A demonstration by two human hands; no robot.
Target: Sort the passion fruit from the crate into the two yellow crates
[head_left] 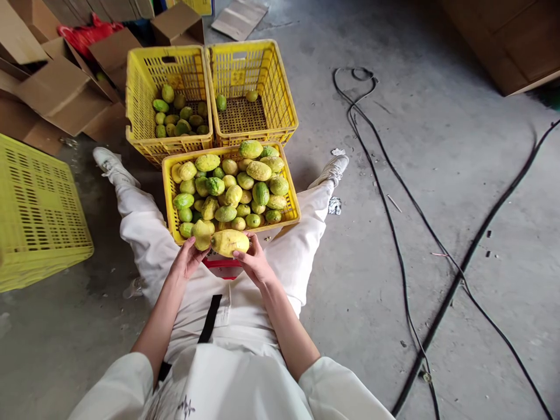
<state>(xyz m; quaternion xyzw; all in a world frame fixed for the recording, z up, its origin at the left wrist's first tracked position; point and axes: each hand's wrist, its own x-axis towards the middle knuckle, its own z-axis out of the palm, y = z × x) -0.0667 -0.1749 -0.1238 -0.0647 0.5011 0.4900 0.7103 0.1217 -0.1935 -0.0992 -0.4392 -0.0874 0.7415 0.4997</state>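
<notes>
My left hand [188, 260] is closed around a dull yellow lemon [202, 234], fingers at its left side and underside. Beside it, my right hand [254, 261] grips a longer yellow lemon [230, 242] by its right end, thumb on top. The two lemons are side by side, their near ends almost touching. Both hands are at the near edge of a shallow yellow crate [170, 195] between my legs. Inside that crate lies a heap of green and yellow lemons [233, 195], many with bumpy skin.
Behind stand two deeper yellow crates: the left one [136, 93] holds several lemons, the right one [275, 76] two. Another yellow crate [41, 204] is at far left. Cardboard boxes [56, 87] lie behind it. Black cables [459, 274] cross the floor at right.
</notes>
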